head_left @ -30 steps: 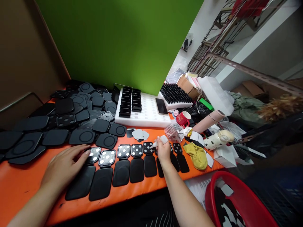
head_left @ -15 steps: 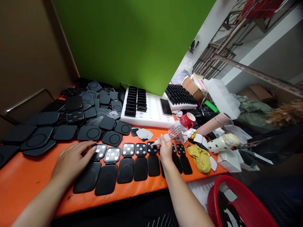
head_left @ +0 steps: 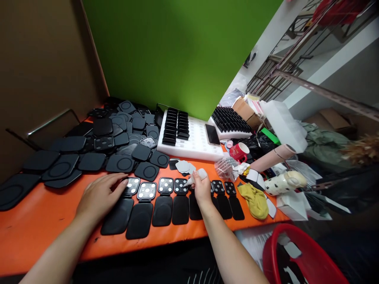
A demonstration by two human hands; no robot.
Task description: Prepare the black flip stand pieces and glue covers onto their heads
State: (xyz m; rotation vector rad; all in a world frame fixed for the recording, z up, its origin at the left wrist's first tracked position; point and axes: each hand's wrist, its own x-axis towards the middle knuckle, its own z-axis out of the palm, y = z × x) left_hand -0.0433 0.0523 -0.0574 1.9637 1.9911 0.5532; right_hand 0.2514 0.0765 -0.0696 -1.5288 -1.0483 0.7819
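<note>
My right hand point(head_left: 201, 191) is wrapped round a small white squeeze bottle point(head_left: 202, 173). The bottle is tilted, its thin nozzle pointing left at the right side of a dotted square panel point(head_left: 180, 184). That panel is the upper half of one of several unfolded black hinged pads lying in a row, each with a flat black lower flap point(head_left: 162, 211). At the row's left end, my left hand point(head_left: 102, 195) lies with thumb and fingers apart, fingertips at the edge of the leftmost dotted panel point(head_left: 132, 185). The right hand partly hides the pads beneath it.
Black pads point(head_left: 120, 163) are heaped at the left. Behind the row stand a white foam tray point(head_left: 189, 150) with black pieces and a phone point(head_left: 212, 134). Light-grey thin sheets point(head_left: 183, 167), a red mug point(head_left: 239, 151), a yellow cloth point(head_left: 254, 201) and a red tub point(head_left: 271, 256) are nearby.
My right hand has moved the squeeze bottle left, from one dotted panel to the neighbouring one. My left hand stays by the leftmost panel. The whole view has shifted slightly.
</note>
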